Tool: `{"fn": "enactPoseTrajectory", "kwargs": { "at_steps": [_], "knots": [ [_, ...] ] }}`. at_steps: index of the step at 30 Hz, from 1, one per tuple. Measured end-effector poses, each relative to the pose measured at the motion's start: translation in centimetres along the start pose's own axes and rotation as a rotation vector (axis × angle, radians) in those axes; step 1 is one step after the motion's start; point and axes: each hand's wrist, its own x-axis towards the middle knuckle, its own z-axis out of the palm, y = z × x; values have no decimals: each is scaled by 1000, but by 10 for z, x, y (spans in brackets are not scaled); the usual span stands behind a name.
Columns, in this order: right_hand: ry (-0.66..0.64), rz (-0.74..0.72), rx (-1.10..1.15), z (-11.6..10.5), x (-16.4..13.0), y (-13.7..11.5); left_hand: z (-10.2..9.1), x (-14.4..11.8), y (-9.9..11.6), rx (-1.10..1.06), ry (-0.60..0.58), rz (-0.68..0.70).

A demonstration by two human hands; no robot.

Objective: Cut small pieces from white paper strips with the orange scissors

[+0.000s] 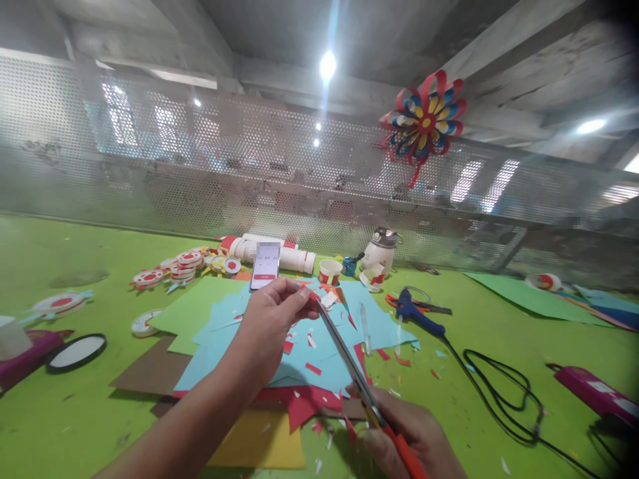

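Scissors [349,362] with orange handles sit in the right hand [412,432], whose grip is closed round the handles near the bottom edge of view; the blades run up and left, nearly shut, toward a small red paper piece [313,299]. The left hand [272,326] pinches that piece between thumb and fingertips, lifted above the worktop [74,412], probably so the blades can reach it freely. Below lies a pile of blue paper sheets [239,346] strewn with red scraps. A phone [265,266] stands propped behind. To the right, a blue glue gun [417,313] and its black cable [504,392] cross the open green surface, narrowing the room there.
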Motion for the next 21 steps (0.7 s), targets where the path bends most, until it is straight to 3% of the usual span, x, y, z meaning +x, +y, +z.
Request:
{"fn": "enactPoseTrajectory", "kwargs": {
  "at_steps": [21],
  "knots": [
    [-96, 45, 23, -6, -2, -2, 0, 0, 0, -2, -23, -16]
  ]
}}
